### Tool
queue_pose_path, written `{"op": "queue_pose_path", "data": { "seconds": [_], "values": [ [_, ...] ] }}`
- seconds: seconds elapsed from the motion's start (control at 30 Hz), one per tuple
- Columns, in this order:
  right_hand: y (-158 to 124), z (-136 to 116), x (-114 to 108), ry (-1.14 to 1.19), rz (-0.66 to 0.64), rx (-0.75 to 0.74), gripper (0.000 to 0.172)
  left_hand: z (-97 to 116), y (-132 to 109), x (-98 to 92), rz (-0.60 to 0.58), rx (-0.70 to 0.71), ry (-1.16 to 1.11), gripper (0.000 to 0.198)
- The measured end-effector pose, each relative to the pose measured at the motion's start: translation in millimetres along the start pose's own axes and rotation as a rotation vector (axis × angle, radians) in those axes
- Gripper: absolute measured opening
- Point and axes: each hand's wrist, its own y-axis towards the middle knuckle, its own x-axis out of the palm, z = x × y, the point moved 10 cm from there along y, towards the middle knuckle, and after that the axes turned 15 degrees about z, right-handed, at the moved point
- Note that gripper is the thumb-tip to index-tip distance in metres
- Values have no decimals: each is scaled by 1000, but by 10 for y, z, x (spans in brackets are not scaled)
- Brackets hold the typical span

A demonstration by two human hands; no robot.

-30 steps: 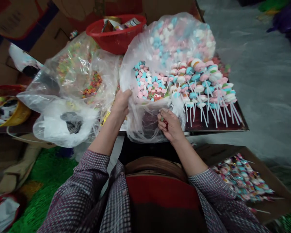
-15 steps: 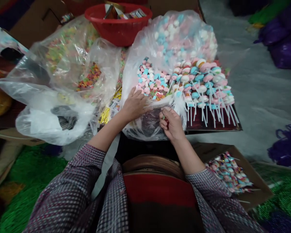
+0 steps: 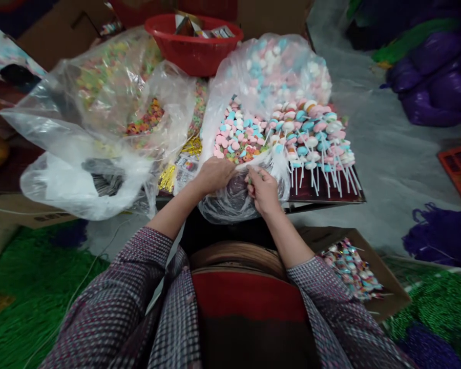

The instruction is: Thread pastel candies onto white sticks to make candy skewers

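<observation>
My left hand lies at the front edge of an open plastic bag, its fingers bent and pointing right. Its fingertips are hard to see, and so is anything between them. Just to the right, my right hand is closed, with small greenish gummy rings showing at its curled fingers. Beyond both hands, pink, white and blue candies lie loose in the bag, with more gummy rings at the near side. Candy skewers on white sticks are piled on the table's right side.
A red basin with packets stands at the back. On the left lie a clear bag of gummy rings and gold twist ties. A cardboard box of wrapped skewers sits low right; purple bags lie on the floor.
My left hand has drawn back from the candies to the bag's near edge, its fingers now bent. My right hand stays closed near it. The whole view has shifted slightly.
</observation>
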Motion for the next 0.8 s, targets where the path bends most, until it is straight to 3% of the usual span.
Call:
{"op": "queue_pose_path", "data": {
  "seconds": [0.13, 0.2, 0.33, 0.43, 0.5, 0.67, 0.8],
  "values": [
    [71, -14, -80, -12, 45, -5, 44, 149, -72, 49, -1, 30, -44, 44],
    [138, -117, -150, -118, 72, -99, 36, 157, -95, 51, 5, 12, -55, 44],
    [181, -389, -82, -761, 27, -491, 12, 13, -89, 50, -11, -111, -69, 48],
    [126, -326, 65, -1275, -87, -652, 21, 32, 33, 15, 5, -41, -21, 49],
    [76, -271, 99, -1448, -116, -677, 30, 57, 161, -6, 6, 12, 20, 48],
    [-1, -220, 96, -1552, -118, -693, 37, -269, 451, -132, -10, -301, 0, 47],
    [2, -202, 71, -1453, -136, -772, 34, -282, 638, -319, 96, -319, -49, 46]
  ]
}}
